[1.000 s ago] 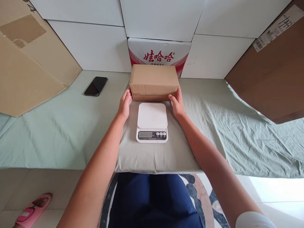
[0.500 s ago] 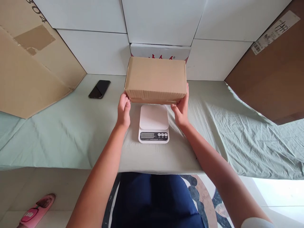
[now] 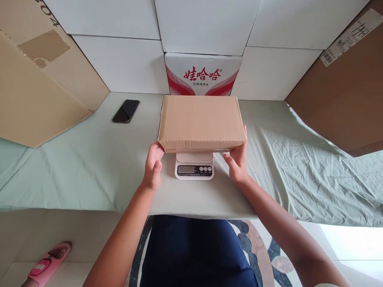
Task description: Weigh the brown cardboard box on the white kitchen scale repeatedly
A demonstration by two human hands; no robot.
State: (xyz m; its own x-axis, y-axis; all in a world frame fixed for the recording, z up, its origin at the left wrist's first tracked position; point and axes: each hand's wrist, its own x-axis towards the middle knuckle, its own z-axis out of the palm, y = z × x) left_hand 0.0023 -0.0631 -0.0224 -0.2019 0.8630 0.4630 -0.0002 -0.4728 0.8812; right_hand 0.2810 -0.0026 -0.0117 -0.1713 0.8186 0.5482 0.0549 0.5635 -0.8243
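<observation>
A closed brown cardboard box (image 3: 202, 119) is above a white digital kitchen scale (image 3: 194, 172), covering most of its weighing plate. Whether it touches the plate cannot be made out. Only the front of the scale shows, with a display that looks blank and several round buttons. My left hand (image 3: 153, 165) has its fingers against the box's lower left corner, thumb held away. At the lower right corner, my right hand (image 3: 237, 159) grips the other side, its fingers partly hidden behind the box and its thumb off the front.
A black phone (image 3: 126, 111) lies on the green cloth (image 3: 89, 159) at left. Behind stands a white and red carton (image 3: 203, 73) against white panels. Large cardboard pieces stand at left (image 3: 38, 91) and right (image 3: 344, 99). A foot in a pink slipper (image 3: 48, 261) is below left.
Both hands have brought the box down and toward me, over the scale's plate. More of the red and white carton behind now shows. The left thumb sits further from the box.
</observation>
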